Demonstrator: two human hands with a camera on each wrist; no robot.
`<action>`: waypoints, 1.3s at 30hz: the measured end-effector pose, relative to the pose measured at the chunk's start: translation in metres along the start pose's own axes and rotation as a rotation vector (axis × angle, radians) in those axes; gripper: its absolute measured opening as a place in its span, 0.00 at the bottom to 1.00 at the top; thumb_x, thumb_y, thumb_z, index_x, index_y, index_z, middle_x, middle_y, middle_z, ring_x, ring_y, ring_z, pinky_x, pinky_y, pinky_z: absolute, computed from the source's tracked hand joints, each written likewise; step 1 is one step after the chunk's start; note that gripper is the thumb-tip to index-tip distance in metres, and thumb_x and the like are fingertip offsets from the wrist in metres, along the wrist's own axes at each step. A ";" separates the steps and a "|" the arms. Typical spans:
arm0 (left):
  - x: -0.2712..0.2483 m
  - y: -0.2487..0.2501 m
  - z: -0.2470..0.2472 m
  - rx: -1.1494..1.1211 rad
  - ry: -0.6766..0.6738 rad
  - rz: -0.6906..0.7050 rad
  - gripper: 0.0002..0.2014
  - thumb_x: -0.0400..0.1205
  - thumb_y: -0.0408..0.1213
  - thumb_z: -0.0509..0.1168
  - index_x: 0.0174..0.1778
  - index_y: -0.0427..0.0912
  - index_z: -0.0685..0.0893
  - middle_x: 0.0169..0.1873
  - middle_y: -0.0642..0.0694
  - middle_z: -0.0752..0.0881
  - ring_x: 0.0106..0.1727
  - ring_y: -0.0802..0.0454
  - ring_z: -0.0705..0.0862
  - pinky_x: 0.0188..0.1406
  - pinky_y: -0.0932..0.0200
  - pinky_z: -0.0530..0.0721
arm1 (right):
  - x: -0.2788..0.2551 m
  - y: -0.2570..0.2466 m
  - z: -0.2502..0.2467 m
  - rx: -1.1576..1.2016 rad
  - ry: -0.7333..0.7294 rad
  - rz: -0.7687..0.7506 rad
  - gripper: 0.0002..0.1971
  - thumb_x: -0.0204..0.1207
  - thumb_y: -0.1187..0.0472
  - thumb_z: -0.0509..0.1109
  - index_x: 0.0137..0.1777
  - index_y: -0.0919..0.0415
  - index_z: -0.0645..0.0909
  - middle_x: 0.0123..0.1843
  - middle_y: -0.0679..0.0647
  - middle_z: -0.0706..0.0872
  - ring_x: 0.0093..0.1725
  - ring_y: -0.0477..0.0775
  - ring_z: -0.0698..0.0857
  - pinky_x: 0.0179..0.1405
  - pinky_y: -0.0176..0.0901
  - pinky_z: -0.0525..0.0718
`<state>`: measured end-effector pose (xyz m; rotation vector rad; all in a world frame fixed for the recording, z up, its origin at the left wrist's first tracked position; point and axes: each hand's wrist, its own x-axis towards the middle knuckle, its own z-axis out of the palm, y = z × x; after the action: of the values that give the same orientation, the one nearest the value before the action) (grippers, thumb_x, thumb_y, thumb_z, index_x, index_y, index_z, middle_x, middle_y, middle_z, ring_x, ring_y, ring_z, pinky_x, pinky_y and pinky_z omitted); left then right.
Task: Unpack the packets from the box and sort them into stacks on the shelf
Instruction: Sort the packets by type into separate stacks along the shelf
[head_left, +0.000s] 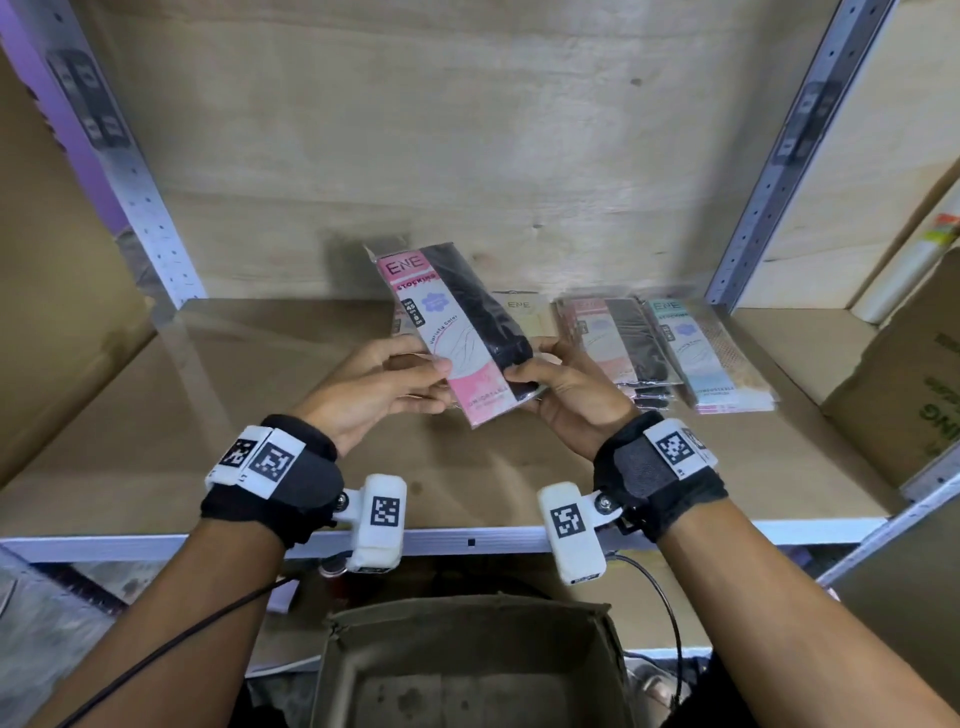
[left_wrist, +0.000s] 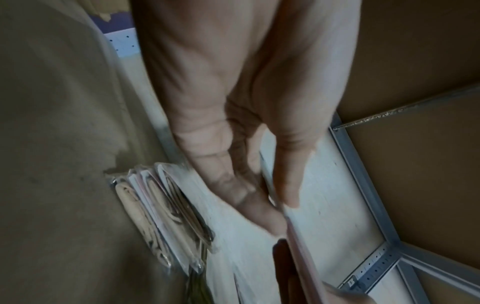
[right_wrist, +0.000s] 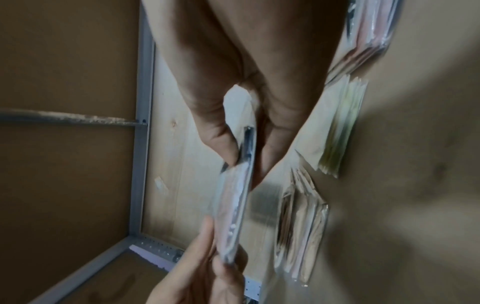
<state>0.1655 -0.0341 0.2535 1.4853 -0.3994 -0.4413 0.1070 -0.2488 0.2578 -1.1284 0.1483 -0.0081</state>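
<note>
Both hands hold one pink packet (head_left: 457, 332) with a black stocking inside, tilted up above the wooden shelf (head_left: 260, 415). My left hand (head_left: 434, 384) pinches its left edge with the thumb on the front. My right hand (head_left: 519, 384) pinches the lower right edge. In the right wrist view the packet (right_wrist: 233, 197) is seen edge-on between thumb and fingers. On the shelf behind lie a cream stack (head_left: 524, 317), a pink-and-black stack (head_left: 613, 338) and a blue stack (head_left: 711, 353). The open cardboard box (head_left: 467, 670) sits below the shelf edge.
Perforated metal uprights (head_left: 150, 218) frame the shelf on both sides. A large cardboard carton (head_left: 904, 395) stands at the right end. Another packet pile (head_left: 397, 319) is partly hidden behind the held packet. The shelf's left half is bare wood.
</note>
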 end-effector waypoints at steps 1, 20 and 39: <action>0.000 0.000 -0.001 0.029 0.044 0.013 0.17 0.79 0.33 0.73 0.64 0.36 0.86 0.48 0.37 0.92 0.40 0.51 0.91 0.43 0.61 0.90 | -0.001 0.001 -0.001 -0.058 -0.019 0.010 0.23 0.74 0.82 0.67 0.63 0.60 0.70 0.54 0.70 0.85 0.47 0.65 0.87 0.50 0.56 0.86; -0.002 -0.004 0.006 0.204 -0.030 0.050 0.26 0.80 0.34 0.74 0.73 0.58 0.81 0.56 0.49 0.92 0.54 0.51 0.92 0.38 0.63 0.87 | -0.005 0.000 -0.015 -0.317 -0.052 0.036 0.08 0.79 0.67 0.73 0.54 0.71 0.85 0.49 0.68 0.82 0.41 0.62 0.77 0.29 0.39 0.86; 0.020 0.009 0.026 0.120 0.153 0.040 0.10 0.83 0.28 0.70 0.59 0.40 0.87 0.42 0.46 0.94 0.39 0.53 0.93 0.37 0.63 0.90 | 0.005 -0.011 -0.053 -0.285 -0.014 -0.103 0.22 0.75 0.76 0.72 0.69 0.69 0.80 0.56 0.70 0.85 0.50 0.61 0.80 0.49 0.48 0.80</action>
<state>0.1696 -0.0660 0.2634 1.6133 -0.3383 -0.2741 0.1066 -0.3017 0.2451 -1.4198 0.0803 -0.0724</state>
